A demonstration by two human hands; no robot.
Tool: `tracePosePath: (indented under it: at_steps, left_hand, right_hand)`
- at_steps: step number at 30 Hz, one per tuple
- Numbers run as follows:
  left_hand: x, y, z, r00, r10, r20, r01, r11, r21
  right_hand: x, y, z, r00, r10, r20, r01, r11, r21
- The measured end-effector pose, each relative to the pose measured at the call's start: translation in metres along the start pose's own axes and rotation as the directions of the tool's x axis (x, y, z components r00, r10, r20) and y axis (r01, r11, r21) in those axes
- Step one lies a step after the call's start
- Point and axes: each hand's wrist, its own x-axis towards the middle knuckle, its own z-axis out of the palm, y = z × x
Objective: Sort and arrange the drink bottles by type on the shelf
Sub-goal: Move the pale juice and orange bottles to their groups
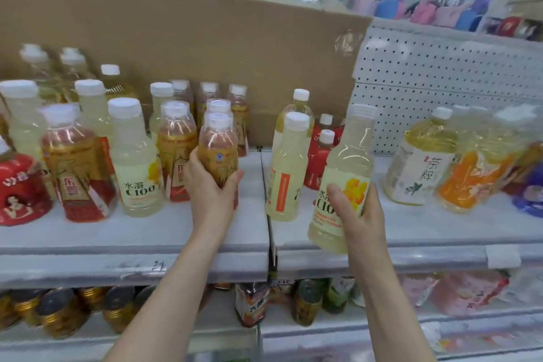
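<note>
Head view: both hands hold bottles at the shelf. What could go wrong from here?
1. The right hand holds the C100 bottle tilted, its base out over the shelf front edge; a slip would likely drop it off the shelf.
2. The left hand grips a tea bottle close beside a standing tea bottle; a nudge could topple that one.

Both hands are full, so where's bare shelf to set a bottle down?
Bare shelf lies between the C100 bottle in your right hand and the big jug, and along the front edge. Left of the tea bottle in your left hand, bottle rows crowd it.
</note>
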Motion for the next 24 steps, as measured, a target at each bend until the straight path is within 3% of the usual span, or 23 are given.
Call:
tracePosePath:
  at_steps: [9, 11, 14, 16, 20, 24]
  left_hand:
    - [0.003, 0.017, 0.023, 0.989, -0.144, -0.024, 0.146, 0.975, 0.168]
    - [-0.016, 0.022, 0.025, 0.991, -0.104, -0.084, 0.118, 0.975, 0.186]
    - [-0.051, 0.03, 0.033, 0.989, 0.058, -0.138, -0.041, 0.991, 0.124]
    - [-0.067, 0.039, 0.045, 0.996, 0.077, -0.044, -0.07, 0.987, 0.147]
    - [-0.069, 0.054, 0.068, 0.986, -0.017, 0.167, -0.005, 0.991, 0.133]
    - [-0.06, 0.048, 0.078, 0.981, -0.066, 0.18, 0.038, 0.987, 0.158]
  right_hand:
    - [0.023, 0.02, -0.053, 0.993, 0.038, 0.108, -0.04, 0.999, 0.016]
    - [0.028, 0.023, -0.063, 0.99, 0.037, 0.137, -0.041, 0.999, 0.024]
    - [0.033, 0.027, -0.073, 0.983, 0.031, 0.181, -0.036, 0.999, 0.027]
    - [0.037, 0.027, -0.076, 0.98, 0.031, 0.196, -0.036, 0.999, 0.022]
    - [0.043, 0.023, -0.077, 0.978, 0.054, 0.204, -0.061, 0.998, 0.027]
    - [0.041, 0.017, -0.083, 0.969, 0.109, 0.223, -0.12, 0.992, 0.035]
